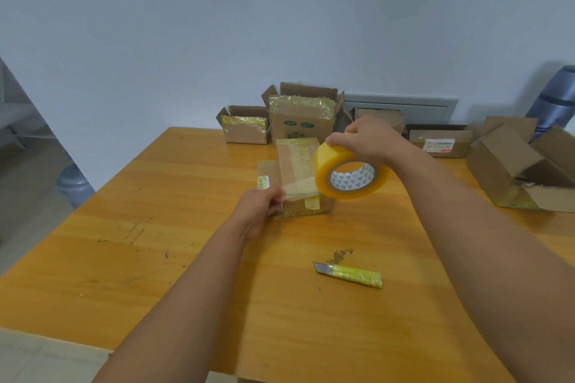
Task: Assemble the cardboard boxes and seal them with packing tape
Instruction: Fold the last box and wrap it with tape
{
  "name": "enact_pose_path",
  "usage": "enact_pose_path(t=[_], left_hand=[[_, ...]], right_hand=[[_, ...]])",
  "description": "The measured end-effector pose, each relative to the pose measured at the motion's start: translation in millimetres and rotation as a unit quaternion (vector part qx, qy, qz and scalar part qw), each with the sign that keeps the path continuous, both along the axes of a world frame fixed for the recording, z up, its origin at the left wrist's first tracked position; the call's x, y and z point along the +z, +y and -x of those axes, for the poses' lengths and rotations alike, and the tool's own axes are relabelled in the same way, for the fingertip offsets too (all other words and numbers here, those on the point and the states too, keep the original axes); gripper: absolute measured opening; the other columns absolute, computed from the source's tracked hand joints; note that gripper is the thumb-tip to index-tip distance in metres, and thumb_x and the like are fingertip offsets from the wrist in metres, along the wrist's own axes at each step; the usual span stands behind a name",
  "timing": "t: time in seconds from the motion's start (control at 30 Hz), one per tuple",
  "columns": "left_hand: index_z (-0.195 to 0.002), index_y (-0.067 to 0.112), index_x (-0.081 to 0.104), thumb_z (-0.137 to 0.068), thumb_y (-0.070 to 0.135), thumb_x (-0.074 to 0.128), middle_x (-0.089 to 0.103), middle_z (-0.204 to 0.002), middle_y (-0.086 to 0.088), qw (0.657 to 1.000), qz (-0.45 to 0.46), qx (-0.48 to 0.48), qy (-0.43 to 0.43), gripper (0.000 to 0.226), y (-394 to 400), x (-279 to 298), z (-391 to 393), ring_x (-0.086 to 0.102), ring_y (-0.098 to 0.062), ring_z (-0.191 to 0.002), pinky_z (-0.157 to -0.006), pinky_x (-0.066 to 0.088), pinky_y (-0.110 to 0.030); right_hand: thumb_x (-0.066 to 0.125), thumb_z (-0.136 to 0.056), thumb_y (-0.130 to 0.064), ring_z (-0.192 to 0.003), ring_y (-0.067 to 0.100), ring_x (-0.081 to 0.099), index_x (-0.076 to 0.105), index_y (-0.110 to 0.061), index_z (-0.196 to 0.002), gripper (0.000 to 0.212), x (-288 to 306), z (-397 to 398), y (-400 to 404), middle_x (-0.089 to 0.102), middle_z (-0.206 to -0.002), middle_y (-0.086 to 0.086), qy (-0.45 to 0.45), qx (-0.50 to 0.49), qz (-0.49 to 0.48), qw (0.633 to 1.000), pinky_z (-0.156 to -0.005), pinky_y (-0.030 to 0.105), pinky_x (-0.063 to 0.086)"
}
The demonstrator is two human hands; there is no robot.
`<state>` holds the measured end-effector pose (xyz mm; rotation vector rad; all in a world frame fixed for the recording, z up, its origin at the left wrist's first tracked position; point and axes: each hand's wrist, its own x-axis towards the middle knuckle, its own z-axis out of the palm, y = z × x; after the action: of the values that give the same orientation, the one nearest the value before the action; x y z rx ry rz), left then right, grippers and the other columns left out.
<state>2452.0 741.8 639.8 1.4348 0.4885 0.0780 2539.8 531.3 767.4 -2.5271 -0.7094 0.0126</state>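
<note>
i have the right hand (370,137) gripping the tape roll (348,172) from above, fingers curled over its rim, holding it up just past the near right corner of the small cardboard box (303,177). the left hand (259,205) is pinching the free end of the tape strip (300,187), which is stretched between my two hands across the near end of the box. the box sits on the wooden table (155,242), right under and between the hands, already wrapped in older yellowed tape.

my worries from here: the strip looks slack and a bit wrinkled near the left hand, so if i lay it down like this it could crease or fold onto itself and stick badly. if i pull the roll away too hard with nothing pressing the box down, the light box could slide or tip toward the right hand. the pinch on the tape end is small; if it slips, the end may snap back onto the roll.

the utility knife (348,275) lies nearer to me than both hands, its blade tip exposed, so reaching for it blind to cut the tape could nick a finger. the other open boxes (245,129) wait beyond the hands, by the wall.
</note>
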Motion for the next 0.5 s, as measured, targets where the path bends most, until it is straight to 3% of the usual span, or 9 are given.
enact_pose_path(t=[0.1,0.17,0.27,0.33,0.4,0.5], left_hand=[[-0.079,0.003,0.062,-0.089,0.012,0.064,0.055,-0.077,-0.007,1.000,-0.003,-0.016,0.015,0.013,1.1,2.9,-2.2,0.051,-0.022,-0.084,-0.092,0.050,-0.036],[-0.080,0.003,0.062,-0.086,0.024,0.069,0.057,-0.078,-0.010,0.998,-0.041,-0.016,0.036,0.023,5.2,2.3,-4.5,0.054,-0.021,-0.079,-0.084,0.051,-0.037],[-0.092,0.007,0.060,-0.082,0.051,0.074,0.063,-0.088,-0.006,0.984,-0.161,0.004,0.080,0.047,11.9,1.3,-2.0,0.061,-0.019,-0.079,-0.076,0.052,-0.037],[-0.096,0.014,0.054,-0.083,0.051,0.073,0.061,-0.097,-0.003,0.959,-0.277,0.032,0.042,0.044,11.3,0.9,2.3,0.058,-0.018,-0.086,-0.067,0.044,-0.031],[-0.109,0.018,0.058,-0.091,0.032,0.069,0.059,-0.115,-0.001,0.920,-0.386,0.034,-0.063,0.026,6.1,0.9,5.2,0.056,-0.019,-0.105,-0.079,0.043,-0.030],[-0.134,0.017,0.056,-0.092,0.007,0.057,0.050,-0.145,0.000,0.852,-0.494,-0.070,-0.156,0.043,-7.0,-3.4,7.9,0.041,-0.018,-0.137,-0.108,0.034,-0.032]], right_hand=[[0.058,-0.093,-0.048,-0.053,0.013,0.035,0.048,-0.013,-0.058,0.050,0.6,1.9,0.0,0.036,-0.057,0.001,0.003,-0.008,-0.002,1.000,-0.052,0.025,0.028],[0.058,-0.093,-0.048,-0.053,0.012,0.037,0.050,-0.014,-0.059,0.049,0.5,2.8,0.3,0.039,-0.057,0.001,0.003,-0.011,-0.001,1.000,-0.052,0.024,0.029],[0.057,-0.094,-0.049,-0.055,0.012,0.041,0.054,-0.014,-0.061,0.048,0.5,3.2,1.6,0.043,-0.059,0.001,0.000,-0.016,0.004,1.000,-0.053,0.023,0.031],[0.057,-0.094,-0.048,-0.054,0.012,0.039,0.052,-0.013,-0.060,0.049,0.5,2.5,3.0,0.041,-0.058,0.001,0.000,-0.016,0.004,1.000,-0.053,0.023,0.030],[0.058,-0.092,-0.049,-0.054,0.013,0.036,0.050,-0.012,-0.060,0.050,1.1,2.1,4.6,0.038,-0.057,0.001,0.003,-0.018,0.000,1.000,-0.053,0.026,0.029],[0.058,-0.091,-0.050,-0.053,0.014,0.033,0.047,-0.013,-0.059,0.050,2.5,2.1,6.6,0.035,-0.056,0.000,0.009,-0.023,-0.002,1.000,-0.053,0.028,0.028]])
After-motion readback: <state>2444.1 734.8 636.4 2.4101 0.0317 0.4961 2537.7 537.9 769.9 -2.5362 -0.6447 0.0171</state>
